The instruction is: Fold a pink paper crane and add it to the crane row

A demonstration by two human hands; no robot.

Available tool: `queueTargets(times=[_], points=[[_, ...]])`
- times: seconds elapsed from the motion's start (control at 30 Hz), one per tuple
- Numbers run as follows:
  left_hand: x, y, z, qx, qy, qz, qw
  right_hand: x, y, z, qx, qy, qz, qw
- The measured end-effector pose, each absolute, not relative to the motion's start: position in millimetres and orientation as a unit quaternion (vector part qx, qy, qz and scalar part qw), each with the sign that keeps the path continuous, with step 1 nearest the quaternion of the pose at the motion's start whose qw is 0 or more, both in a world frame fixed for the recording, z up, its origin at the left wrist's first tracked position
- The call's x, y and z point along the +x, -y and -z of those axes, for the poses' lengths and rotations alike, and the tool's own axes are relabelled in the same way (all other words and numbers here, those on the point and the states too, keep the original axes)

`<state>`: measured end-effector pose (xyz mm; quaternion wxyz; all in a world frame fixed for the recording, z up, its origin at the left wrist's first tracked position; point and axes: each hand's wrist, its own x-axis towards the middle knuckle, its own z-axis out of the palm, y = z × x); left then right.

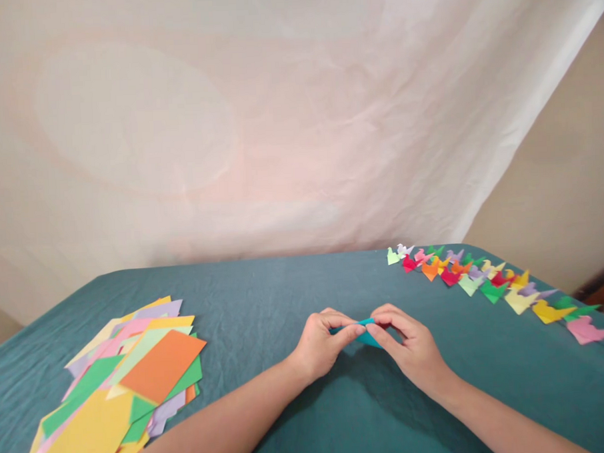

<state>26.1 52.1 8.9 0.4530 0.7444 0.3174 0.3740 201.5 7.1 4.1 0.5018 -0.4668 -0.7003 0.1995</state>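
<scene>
Between my two hands is a small folded piece of blue paper [367,339], held just above the dark green tablecloth. My left hand [323,340] pinches its left end between thumb and fingers. On the other side, my right hand [404,342] pinches the right end, and the two thumb tips nearly meet at the middle. Much of the paper is hidden behind the fingers, so its full folded shape cannot be made out.
A loose pile of coloured paper sheets [162,366] lies at the left of the green-covered table [265,288]. Rows of small folded paper birds [469,284] in many colours stand along the right side. A pale cloth [287,120] hangs behind the table.
</scene>
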Motion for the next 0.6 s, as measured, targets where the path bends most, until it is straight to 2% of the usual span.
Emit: queueTargets(times=[0.6], points=[[26.6, -53.1, -7.6, 0.739, -0.339, -0.355, 0.461, 201.4, -8.0, -2.0, -0.48, 0.696, -0.194, 0.497]])
